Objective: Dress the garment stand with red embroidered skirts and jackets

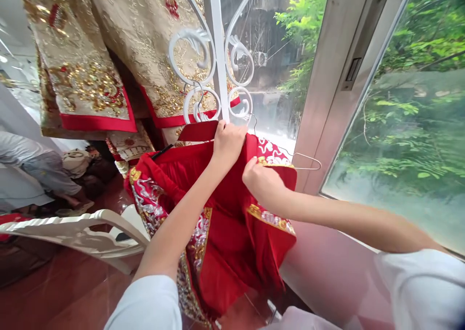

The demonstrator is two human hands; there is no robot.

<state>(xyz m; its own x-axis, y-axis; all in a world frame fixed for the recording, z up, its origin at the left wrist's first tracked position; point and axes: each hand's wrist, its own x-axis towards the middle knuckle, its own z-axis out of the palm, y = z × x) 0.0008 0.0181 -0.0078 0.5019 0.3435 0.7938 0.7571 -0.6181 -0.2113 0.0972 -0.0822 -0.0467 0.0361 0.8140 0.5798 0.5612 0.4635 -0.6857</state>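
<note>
A red embroidered garment [228, 223] with gold and silver trim hangs from a hanger on a white scrolled metal rack [214, 54]. My left hand [228, 141] is closed on the garment's top edge by a red hanger bar [198, 130]. My right hand [259, 177] is closed on the red fabric near the gold-trimmed collar, just right of the left hand. A thin wire hanger [305, 158] sticks out to the right behind the garment.
Cream and gold robes with red borders [94, 68] hang at the upper left. A white chair arm [72, 228] lies at the lower left. Another person crouches at far left [36, 168]. A large window [399, 117] stands to the right.
</note>
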